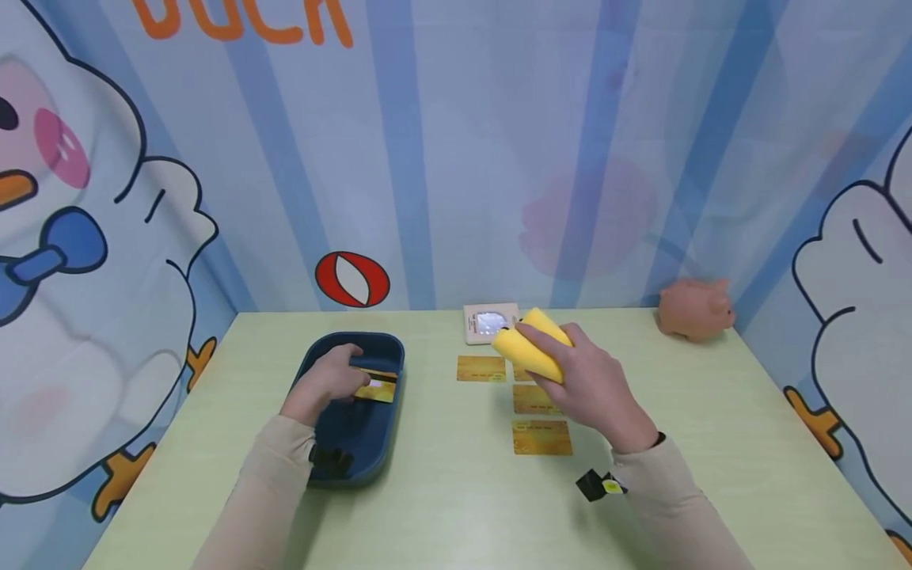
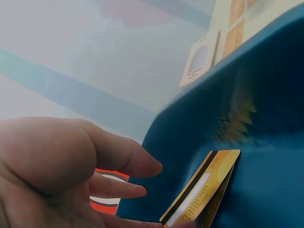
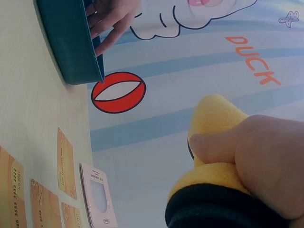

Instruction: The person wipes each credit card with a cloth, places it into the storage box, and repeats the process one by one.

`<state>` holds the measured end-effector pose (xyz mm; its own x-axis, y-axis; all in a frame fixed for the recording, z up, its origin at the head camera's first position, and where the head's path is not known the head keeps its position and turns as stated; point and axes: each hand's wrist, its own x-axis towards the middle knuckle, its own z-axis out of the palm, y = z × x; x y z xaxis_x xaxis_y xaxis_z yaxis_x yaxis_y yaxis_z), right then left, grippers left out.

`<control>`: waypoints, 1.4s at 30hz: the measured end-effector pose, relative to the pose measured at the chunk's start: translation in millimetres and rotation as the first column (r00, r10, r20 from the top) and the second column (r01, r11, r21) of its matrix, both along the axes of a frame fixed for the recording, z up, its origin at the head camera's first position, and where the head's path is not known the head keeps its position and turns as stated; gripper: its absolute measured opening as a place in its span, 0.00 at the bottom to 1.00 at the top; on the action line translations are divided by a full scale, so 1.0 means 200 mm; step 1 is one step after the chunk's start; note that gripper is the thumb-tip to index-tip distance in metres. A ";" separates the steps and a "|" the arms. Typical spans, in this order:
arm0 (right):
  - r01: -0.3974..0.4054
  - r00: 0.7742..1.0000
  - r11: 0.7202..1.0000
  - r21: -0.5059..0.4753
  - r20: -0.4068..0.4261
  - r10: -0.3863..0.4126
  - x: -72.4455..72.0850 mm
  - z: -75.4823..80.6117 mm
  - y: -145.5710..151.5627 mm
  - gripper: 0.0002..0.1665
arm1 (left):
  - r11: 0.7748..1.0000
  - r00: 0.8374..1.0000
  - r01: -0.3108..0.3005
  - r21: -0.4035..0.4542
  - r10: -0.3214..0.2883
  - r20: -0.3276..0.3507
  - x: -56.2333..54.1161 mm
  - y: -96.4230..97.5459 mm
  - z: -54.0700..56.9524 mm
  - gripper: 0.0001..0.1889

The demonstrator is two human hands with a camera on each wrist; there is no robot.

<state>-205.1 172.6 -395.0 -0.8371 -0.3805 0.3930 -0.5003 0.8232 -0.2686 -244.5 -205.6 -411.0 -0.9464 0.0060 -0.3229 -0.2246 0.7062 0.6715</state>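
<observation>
Gold card [image 1: 383, 390] in blue bin [image 1: 351, 434], far end, propped at a tilt, back side showing: blk stripe, white strip, small dark print; another gold layer visible underneath in L wrist view, can't tell if separate card. L hand [image 1: 331, 382] inside bin, fingers fairly straight, thumb well clear of card, fingertips at card's edge. R hand [image 1: 594, 388] wrapped round yellow plush [image 1: 530, 348], held above surface [image 1: 456, 507].

Materials: card flat, thin, rectangular w/ rounded corners, slight sheen. Plush soft, fuzzy, rounded, folded/squeezed in the grip. Bin smooth, glossy, deep-walled, rounded corners; wall reflects gold. Surface pale green in head view.

Around: 4 more gold cards on surface b/w bin and R sleeve [image 1: 677, 495]: one left [image 1: 480, 369], three in a column to its right, incl. mid [image 1: 533, 400] and nearest [image 1: 541, 438]; plush + R hand partly block the top two. Pale case w/ oval window [image 1: 490, 323] behind them, near backdrop. Pink pig [image 1: 694, 309] far R corner. Backdrop [image 1: 470, 158]: blue-striped, cartoon prints.
</observation>
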 end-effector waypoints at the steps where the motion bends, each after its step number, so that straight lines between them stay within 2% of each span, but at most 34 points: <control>1: -0.001 1.000 1.000 -0.001 -0.002 0.001 0.00 0.00 0.00 0.40 | 1.000 1.000 -0.003 -0.004 0.003 0.002 0.00 0.00 0.00 0.33; 19: -0.003 1.000 1.000 -0.011 -0.010 0.003 0.00 0.00 0.00 0.40 | 0.997 1.000 0.011 -0.081 -0.011 -0.001 -0.01 -0.02 -0.01 0.30; 22: -0.003 1.000 1.000 -0.013 -0.011 0.002 0.00 0.00 0.00 0.40 | 0.995 0.999 0.024 -0.097 -0.026 -0.024 0.01 0.00 0.01 0.30; 26: -0.008 1.000 1.000 -0.014 -0.002 0.008 0.00 0.00 0.00 0.40 | 0.998 0.996 0.053 -0.042 -0.056 -0.076 0.04 0.06 0.07 0.30; 30: -0.009 1.000 1.000 -0.019 0.010 0.009 0.00 0.00 0.00 0.40 | 0.994 0.985 0.097 0.043 -0.090 -0.146 0.08 0.13 0.12 0.30; 35: -0.004 1.000 1.000 -0.028 0.014 0.004 0.01 0.00 0.00 0.41 | 0.981 0.955 0.168 0.096 -0.137 -0.262 0.12 0.24 0.17 0.29; 38: 0.001 1.000 1.000 -0.028 0.015 0.000 0.00 0.00 0.00 0.40 | 0.972 0.937 0.200 0.126 -0.152 -0.316 0.15 0.31 0.17 0.28; 42: 0.001 1.000 1.000 -0.026 0.013 -0.001 0.00 0.01 0.00 0.40 | 0.965 0.926 0.212 0.156 -0.147 -0.349 0.18 0.41 0.17 0.27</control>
<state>-204.2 173.6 -393.1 -0.8426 -0.3699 0.3915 -0.4960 0.8163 -0.2962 -209.0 -123.6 -377.3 -0.9759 0.2158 0.0327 0.1526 0.5676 0.8090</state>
